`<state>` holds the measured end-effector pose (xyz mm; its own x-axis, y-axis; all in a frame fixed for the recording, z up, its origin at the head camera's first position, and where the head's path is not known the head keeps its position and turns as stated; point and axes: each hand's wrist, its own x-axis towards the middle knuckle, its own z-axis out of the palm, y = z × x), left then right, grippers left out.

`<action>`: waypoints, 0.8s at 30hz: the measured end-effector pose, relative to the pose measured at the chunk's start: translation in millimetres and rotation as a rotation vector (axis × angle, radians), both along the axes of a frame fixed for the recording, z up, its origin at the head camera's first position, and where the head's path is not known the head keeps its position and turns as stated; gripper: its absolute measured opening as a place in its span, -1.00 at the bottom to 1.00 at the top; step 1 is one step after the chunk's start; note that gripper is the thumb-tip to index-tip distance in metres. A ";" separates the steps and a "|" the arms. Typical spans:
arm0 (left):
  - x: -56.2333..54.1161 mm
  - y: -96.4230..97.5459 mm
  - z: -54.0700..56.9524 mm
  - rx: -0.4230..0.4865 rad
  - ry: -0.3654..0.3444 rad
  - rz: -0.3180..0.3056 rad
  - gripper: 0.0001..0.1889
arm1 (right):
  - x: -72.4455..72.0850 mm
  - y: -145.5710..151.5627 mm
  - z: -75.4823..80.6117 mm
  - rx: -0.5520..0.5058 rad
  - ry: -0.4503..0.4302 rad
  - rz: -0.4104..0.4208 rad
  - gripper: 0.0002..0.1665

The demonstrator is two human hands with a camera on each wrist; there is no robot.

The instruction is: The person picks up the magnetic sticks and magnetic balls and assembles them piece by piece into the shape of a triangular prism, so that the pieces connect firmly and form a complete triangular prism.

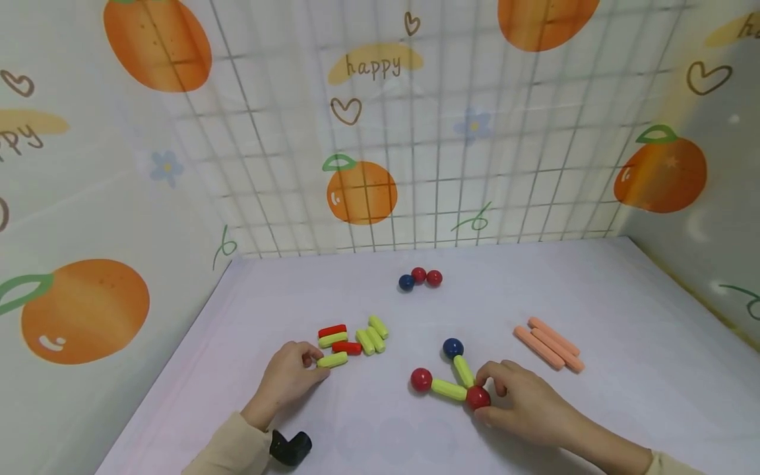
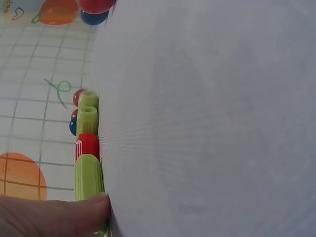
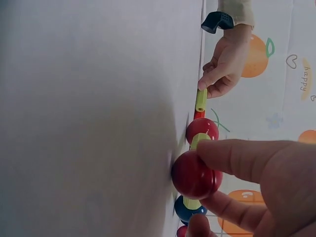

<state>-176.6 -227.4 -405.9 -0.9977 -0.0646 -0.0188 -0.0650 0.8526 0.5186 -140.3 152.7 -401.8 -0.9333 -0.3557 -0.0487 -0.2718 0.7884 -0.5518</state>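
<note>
My left hand [image 1: 292,375] pinches the near end of a yellow-green ridged rod [image 1: 332,360] lying on the table; its thumb also shows in the left wrist view. Just beyond lie two red rods [image 1: 347,348] and several more yellow-green rods [image 1: 371,340]. My right hand [image 1: 528,404] holds a red ball [image 1: 477,398] between thumb and fingers. Two yellow-green rods spread from this ball in a V. One rod [image 1: 448,390] ends in another red ball [image 1: 421,380], the other [image 1: 463,371] in a dark blue ball [image 1: 453,348].
At the back of the white table [image 1: 285,284] sit two loose red balls [image 1: 435,278] and a blue ball [image 1: 406,283]. Three orange rods [image 1: 549,346] lie to the right. A black device [image 1: 291,448] is at the left wrist. Printed cloth walls [image 1: 285,165] enclose the table.
</note>
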 end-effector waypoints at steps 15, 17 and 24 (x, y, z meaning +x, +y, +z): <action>7.5 18.0 2.5 0.150 0.011 -0.009 -0.80 | -1.8 1.9 -0.2 -0.016 0.016 0.003 -0.54; 8.4 22.7 3.9 0.174 0.003 -0.012 -0.79 | -1.2 2.7 -1.1 -0.020 0.030 0.010 -0.55; 10.7 38.1 6.4 0.259 -0.035 -0.037 -0.75 | -0.8 4.0 -3.9 -0.019 0.066 0.028 -0.56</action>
